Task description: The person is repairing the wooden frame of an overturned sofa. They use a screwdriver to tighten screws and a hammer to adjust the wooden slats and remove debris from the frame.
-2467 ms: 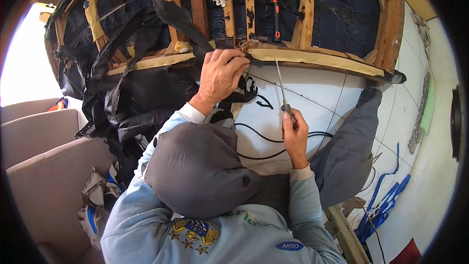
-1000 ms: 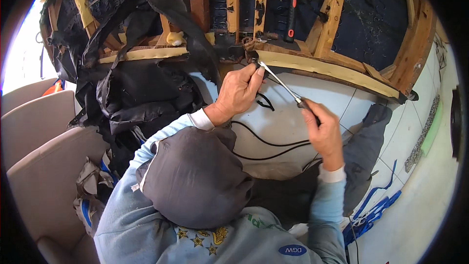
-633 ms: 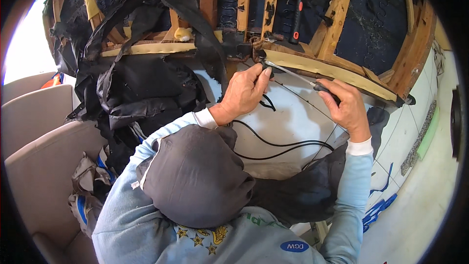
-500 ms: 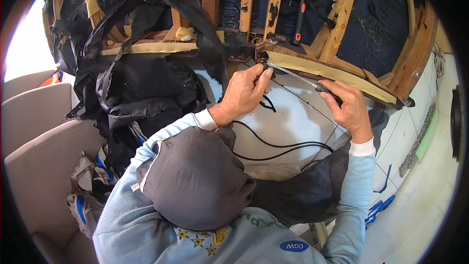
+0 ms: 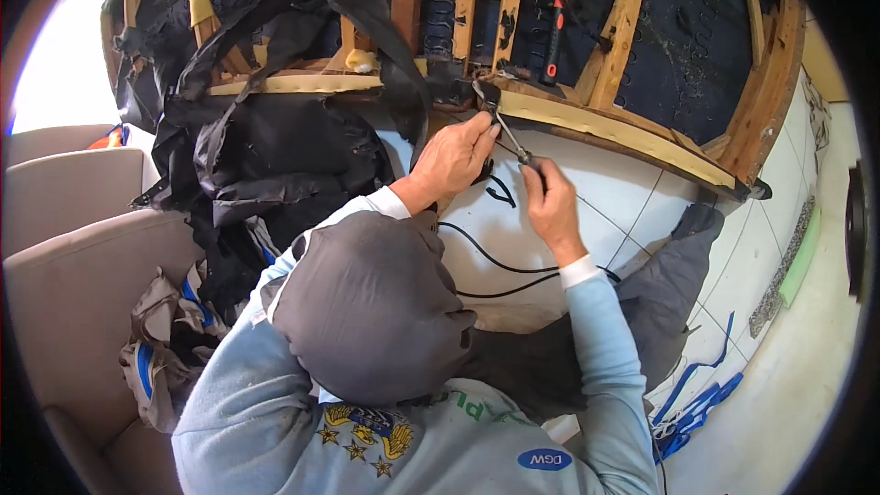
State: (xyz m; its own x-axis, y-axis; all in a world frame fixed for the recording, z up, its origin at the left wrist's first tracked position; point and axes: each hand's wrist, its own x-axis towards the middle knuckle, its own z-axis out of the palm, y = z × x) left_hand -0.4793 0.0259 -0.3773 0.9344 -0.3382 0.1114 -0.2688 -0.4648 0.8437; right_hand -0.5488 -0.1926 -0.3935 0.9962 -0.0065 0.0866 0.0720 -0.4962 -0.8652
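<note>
My right hand [image 5: 553, 206] is closed round the dark handle of a screwdriver [image 5: 512, 139]. Its metal shaft slants up and left to the front rail of an upturned sofa frame [image 5: 614, 37]. The tip meets dark covering [image 5: 488, 94] at the end of a pale padded strip [image 5: 610, 136]. Close beside the shaft, my left hand [image 5: 454, 160] pinches with thumb and fingers at the lower edge of that black fabric. What lies inside the left grip is mostly hidden. Both hands are just in front of the rail.
A red-and-black handled tool [image 5: 556, 32] rests on the frame's slats. Torn black cloth [image 5: 289, 156] hangs at the left, near beige upholstered pieces [image 5: 87, 170]. A black cable [image 5: 500, 268] crosses the tiled floor. Blue straps [image 5: 692, 412] lie at the lower right.
My right hand has swung left and inward with the screwdriver, so the shaft stands steeper beside my left hand. The left hand stays at the rail, and the view has shifted slightly.
</note>
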